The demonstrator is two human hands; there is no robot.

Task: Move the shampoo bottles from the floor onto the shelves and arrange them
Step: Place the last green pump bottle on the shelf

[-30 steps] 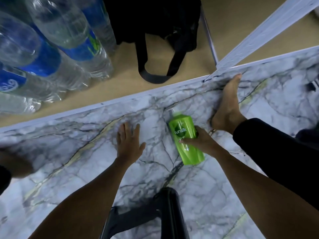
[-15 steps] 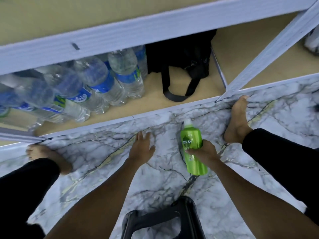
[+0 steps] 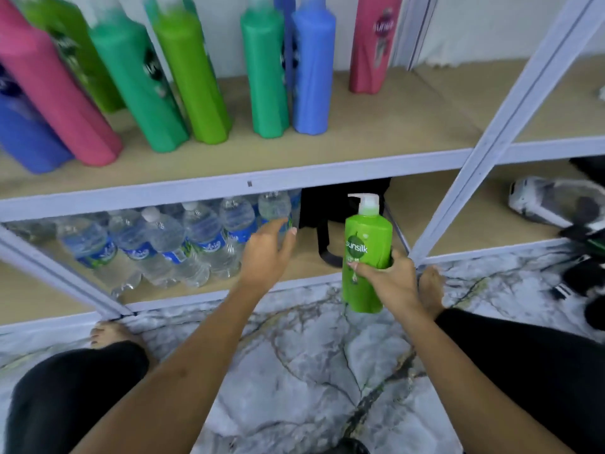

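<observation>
My right hand (image 3: pixel 388 280) grips a light green Sunsilk pump bottle (image 3: pixel 366 253) upright, lifted off the marble floor (image 3: pixel 311 371) in front of the bottom shelf. My left hand (image 3: pixel 266 253) hovers with relaxed fingers, holding nothing, before the water bottles. On the wooden shelf (image 3: pixel 376 126) above stand several shampoo bottles: a pink one (image 3: pixel 55 93) and a blue one at the left, green ones (image 3: pixel 193 70), a blue one (image 3: pixel 312 67) and a pink one (image 3: pixel 373 44) further back right.
Water bottles (image 3: pixel 170 244) and a black bag (image 3: pixel 327 214) fill the bottom shelf. A white upright (image 3: pixel 510 126) of the rack slants at the right. Dark things (image 3: pixel 586 244) lie at the right edge. My bare feet (image 3: pixel 430 290) stand by the rack.
The view has tilted up from the floor to the shelves. My right hand has lifted the green bottle from the floor and stood it upright; my left hand has come off the floor.
</observation>
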